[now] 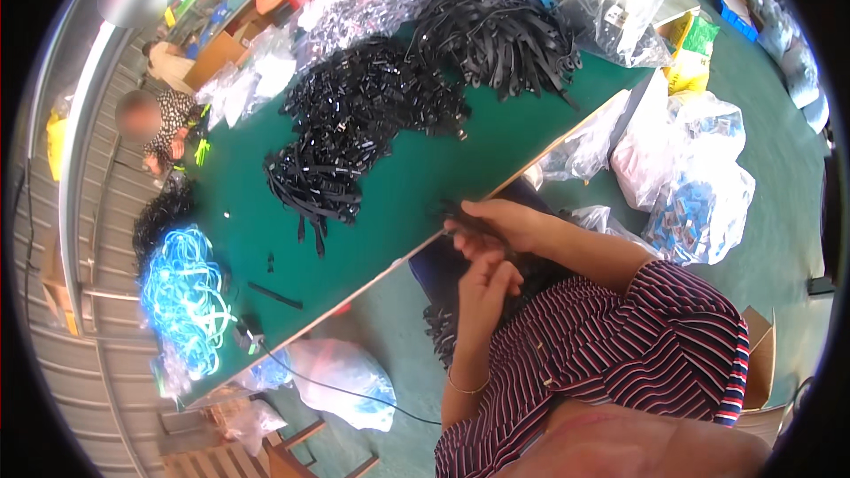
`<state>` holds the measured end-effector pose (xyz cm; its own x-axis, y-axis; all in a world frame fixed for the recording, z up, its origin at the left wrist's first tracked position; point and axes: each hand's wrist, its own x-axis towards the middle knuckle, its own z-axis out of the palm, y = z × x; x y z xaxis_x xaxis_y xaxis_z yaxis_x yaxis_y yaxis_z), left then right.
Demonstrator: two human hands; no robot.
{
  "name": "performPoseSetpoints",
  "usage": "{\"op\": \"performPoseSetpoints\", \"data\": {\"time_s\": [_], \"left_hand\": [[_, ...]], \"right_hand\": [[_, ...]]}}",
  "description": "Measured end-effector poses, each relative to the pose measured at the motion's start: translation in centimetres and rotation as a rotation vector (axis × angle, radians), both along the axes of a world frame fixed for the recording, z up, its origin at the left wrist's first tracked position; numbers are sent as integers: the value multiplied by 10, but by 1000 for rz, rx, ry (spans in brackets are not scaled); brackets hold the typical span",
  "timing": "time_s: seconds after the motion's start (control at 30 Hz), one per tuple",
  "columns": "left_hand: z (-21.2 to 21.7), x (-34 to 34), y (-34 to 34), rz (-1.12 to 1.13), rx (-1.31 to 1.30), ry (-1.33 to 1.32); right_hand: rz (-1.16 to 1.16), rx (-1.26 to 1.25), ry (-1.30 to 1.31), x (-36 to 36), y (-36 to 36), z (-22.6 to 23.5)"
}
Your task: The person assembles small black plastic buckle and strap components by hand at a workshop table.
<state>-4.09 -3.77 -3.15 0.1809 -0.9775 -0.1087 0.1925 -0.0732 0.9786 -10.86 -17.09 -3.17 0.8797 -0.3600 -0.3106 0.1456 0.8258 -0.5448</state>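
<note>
Close to the camera is a striped sleeve [655, 345], red, white and dark. Just past it, the two hands meet at the near edge of the green table [416, 186]. The left hand [485, 288] has a thin bangle on its wrist, and its fingers are curled shut around a black strap [460, 217]. The right hand [509, 223] sits just above it, and its fingers are also closed on the same strap. The strap is between the two hands, right at the table edge. More black straps hang down in the lap [443, 323], under the hands.

On the table, a little farther, lies a small pile of black straps [314, 181]. Behind it is a bigger heap of black clips [372, 97], and then a large bundle of long black straps [500, 22]. At the left end of the table is a bunch of bright blue cords [181, 288].

Clear plastic bags [699, 186] sit on the floor to the right. Far away, at the other side of the table, another person [164, 124] sits.
</note>
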Motion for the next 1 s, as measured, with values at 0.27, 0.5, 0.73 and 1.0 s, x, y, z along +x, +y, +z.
{"op": "performPoseSetpoints", "data": {"time_s": [0.27,0.5,0.73,1.0], "left_hand": [[-3,7,-21,-255,33,-347],[23,64,-130,129,-378,-812],[2,78,-202,390,-178,-1398],[-11,96,-181,480,-323,-1173]], "right_hand": [[-229,-166,-171,-35,-32,11],[-325,-362,-113,-59,-36,23],[-319,-465,32,-60,-37,14],[-310,-553,56,-59,-37,12]]}}
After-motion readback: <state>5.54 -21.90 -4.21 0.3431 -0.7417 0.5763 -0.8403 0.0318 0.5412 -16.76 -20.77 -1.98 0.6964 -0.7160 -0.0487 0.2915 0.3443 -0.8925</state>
